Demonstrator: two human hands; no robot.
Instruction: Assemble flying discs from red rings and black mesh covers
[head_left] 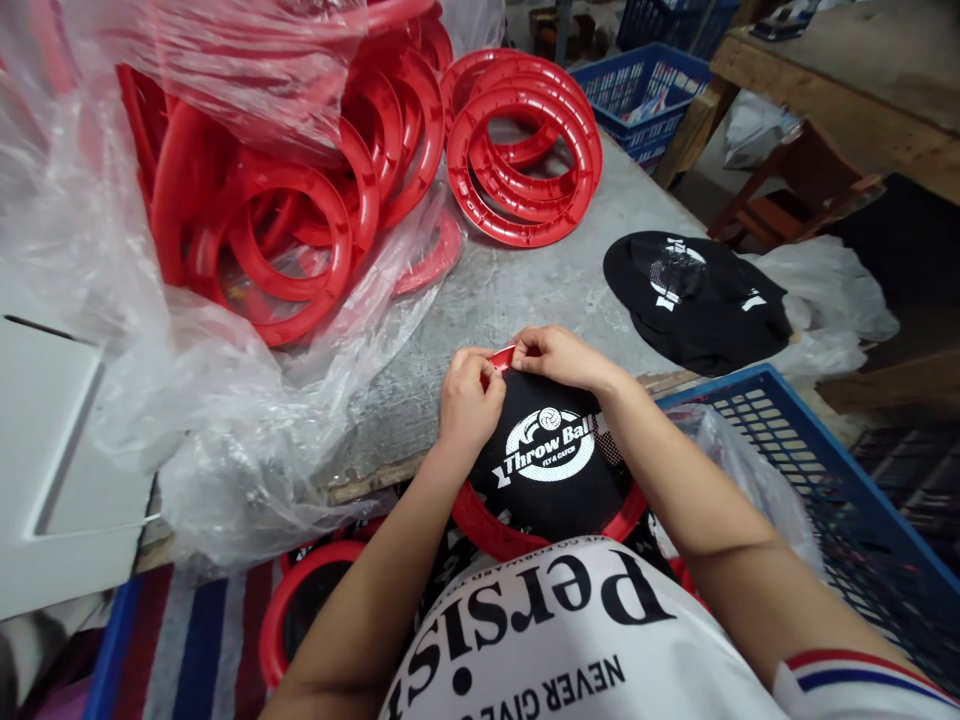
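Observation:
A black fabric disc (566,490) printed "Throw Ball" lies over a red plastic ring (491,530), held between my body and the table edge. My left hand (471,392) pinches the far rim, its fingers curled at the fabric's edge. Close beside it, my right hand (559,356) grips the same rim with thumb and fingers pressed together. A short stretch of bare red rim shows between the two hands. Both side edges of the ring are partly hidden by my forearms.
Stacked red rings (525,225) stand on the grey table (390,390). More rings spill from a clear plastic bag (247,420) at left. Black printed fabric discs (697,320) lie at right, above a blue crate (840,480). Another red-rimmed disc (274,610) sits low at left.

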